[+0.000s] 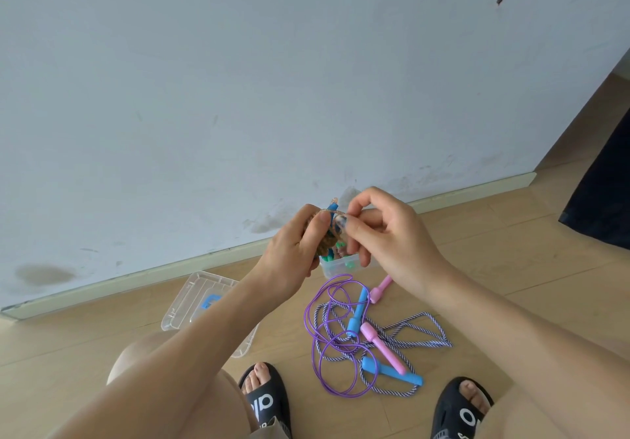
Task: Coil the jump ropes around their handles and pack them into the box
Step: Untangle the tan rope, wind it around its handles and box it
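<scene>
My left hand grips a coiled jump rope bundle, brown rope wound round blue handles whose tips stick out at the top. My right hand pinches the rope end at the bundle's top right. Just below and behind both hands stands the small clear box with green and other coloured pieces inside, partly hidden. On the floor lie two loose ropes in a tangle: a thin purple rope with blue handles and a striped white-blue rope with pink handles.
The clear box lid lies on the wooden floor to the left, partly under my left arm. A pale wall with a skirting board runs behind. My feet in black slippers sit near the tangle. A dark object stands at right.
</scene>
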